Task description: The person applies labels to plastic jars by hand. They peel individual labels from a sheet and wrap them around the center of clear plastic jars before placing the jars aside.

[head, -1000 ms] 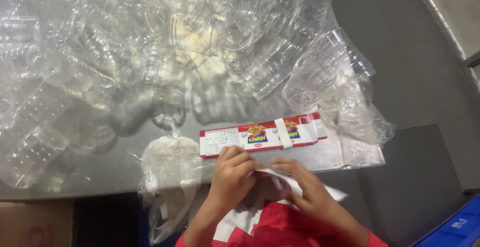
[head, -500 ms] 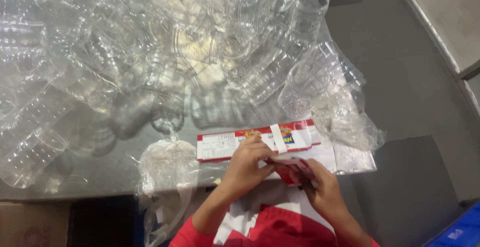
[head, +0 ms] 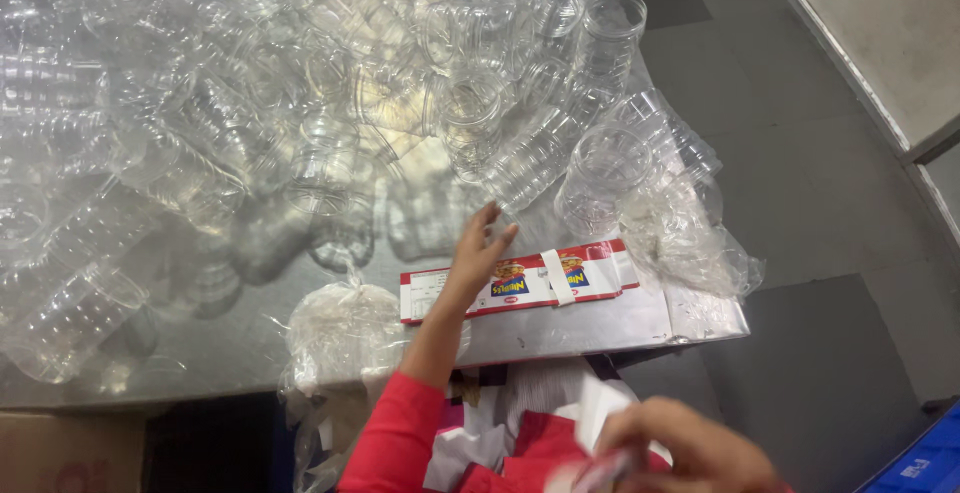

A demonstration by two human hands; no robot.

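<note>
Fingers of the left hand (head: 482, 253) spread above the label strip (head: 520, 283).

Just beside your left hand (head: 478, 253) lies a red and white pack of labels (head: 520, 281) with yellow patches and a white band. Beyond your fingers the jars (head: 330, 83) are clear. Your sleeve (head: 400, 433) is red; the table (head: 600, 318) is grey.

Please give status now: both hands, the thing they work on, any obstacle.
Left hand open, reaching over flat red-and-white label stack toward clear plastic jars. Right hand low, pinching small blurred item, kind unclear. Clear plastic bag beside left arm.
</note>
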